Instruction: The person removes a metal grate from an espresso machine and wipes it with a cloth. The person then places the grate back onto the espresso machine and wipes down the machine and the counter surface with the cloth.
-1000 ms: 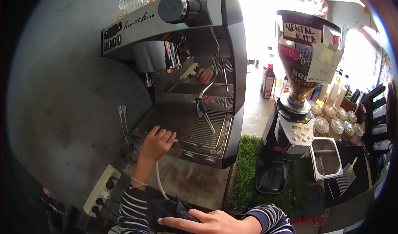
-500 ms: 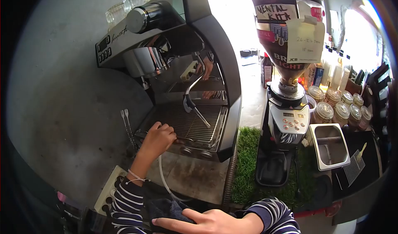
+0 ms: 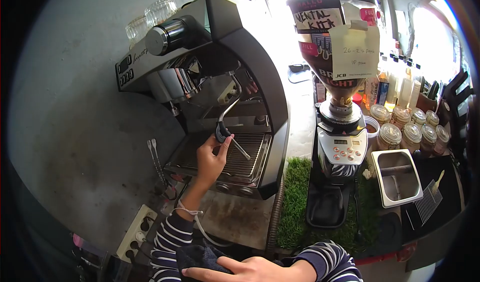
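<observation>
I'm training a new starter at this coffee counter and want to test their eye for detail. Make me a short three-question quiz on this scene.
1. Which of the person's hands touches the dark cloth?

2. True or false: in the picture, the grinder stands to the right of the espresso machine.

3. What is the left hand gripping?
A. A glass jar
B. The steam wand
C. The tongs on the wall side

Key:
1. The right hand.
2. True.
3. B.
</observation>
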